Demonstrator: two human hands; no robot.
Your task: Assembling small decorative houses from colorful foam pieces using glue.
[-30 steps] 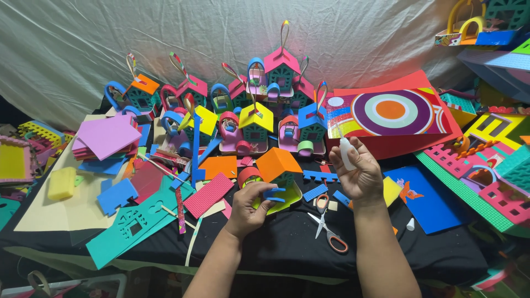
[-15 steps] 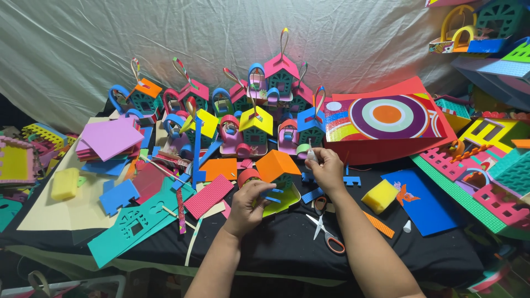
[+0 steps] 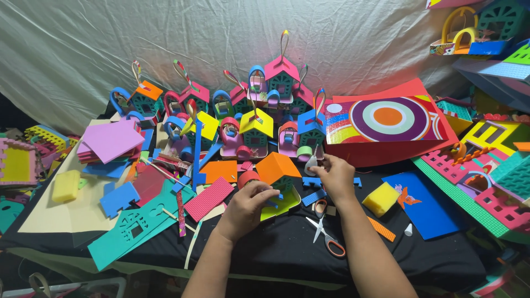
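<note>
While left hand grips orange-roofed foam house, right hand pinches white bottle; clutter crowds both.

I am looking at two yellow sponges, one pair of scissors, one target-patterned sheet, and roughly a dozen foam houses crowding the table.

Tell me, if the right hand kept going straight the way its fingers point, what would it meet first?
Probably the small foam house with the blue roof: the right hand, holding a small white object, points up-left toward it. Depth is unclear from this view.
</note>
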